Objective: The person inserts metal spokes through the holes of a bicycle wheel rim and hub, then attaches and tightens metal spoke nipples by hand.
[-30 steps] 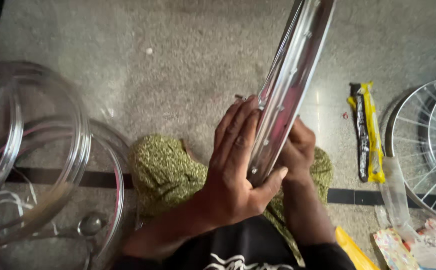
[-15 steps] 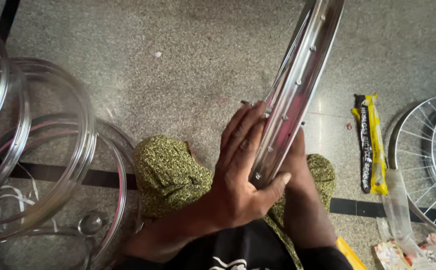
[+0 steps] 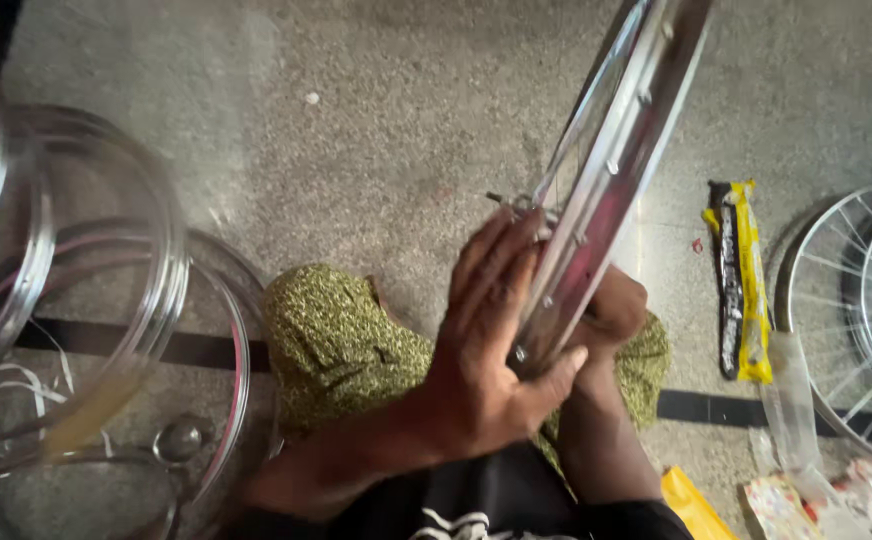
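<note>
The left hand [image 3: 486,350] and right hand [image 3: 611,310] are clamping a bare wheel rim [image 3: 606,170]; spokes are not yet fitted.

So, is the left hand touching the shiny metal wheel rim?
Touching. The head view shows the left hand laid flat against the metal wheel rim, its fingers along one side and the thumb hooked around the edge.
</note>
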